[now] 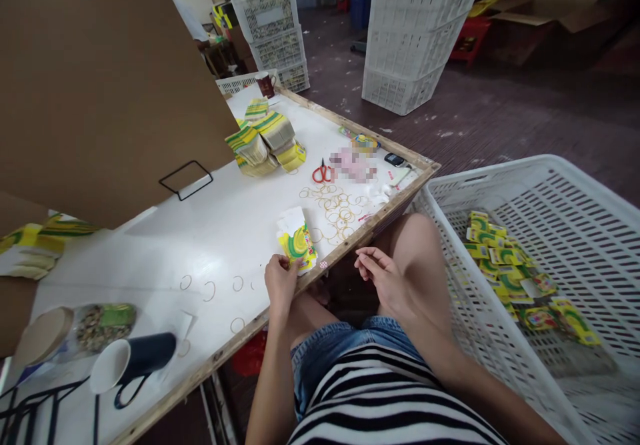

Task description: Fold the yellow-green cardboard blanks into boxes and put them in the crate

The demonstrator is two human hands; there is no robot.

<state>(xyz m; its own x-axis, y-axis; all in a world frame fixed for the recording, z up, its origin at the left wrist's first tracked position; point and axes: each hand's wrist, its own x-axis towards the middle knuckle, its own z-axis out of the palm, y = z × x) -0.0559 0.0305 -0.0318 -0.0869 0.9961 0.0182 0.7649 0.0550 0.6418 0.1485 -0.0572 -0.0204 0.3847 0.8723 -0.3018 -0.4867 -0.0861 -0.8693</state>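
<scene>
Head view: left hand on a small carton stack, many packets already in the crate

From my remote seat I judge the work to be partway along. A loose heap of yellow packets lies in the white crate on the right, and I count that as the finished share, though I cannot tell how many there are. What I take to be the waiting share is on the white table: thick bundles of yellow-and-green card piled toward its far end, and more card bundles at the left. The stack at the left hand seems to me to be the piece in progress, not yet among the others.

That stack lies at the table's near edge, before the person's lap. I see yellow faces with a green swirl, a round yellow picture and red lettering; white flaps show at its far end, and its layers sit slightly uneven.

I have the left hand closed on its near left corner, thumb on top. The right hand hangs over the lap, apart from the stack, fingers curled and set narrow toward the thumb; whether anything thin is pinched there, I cannot tell. Yellowish rings lie scattered just beyond the stack, near red-handled scissors.
</scene>
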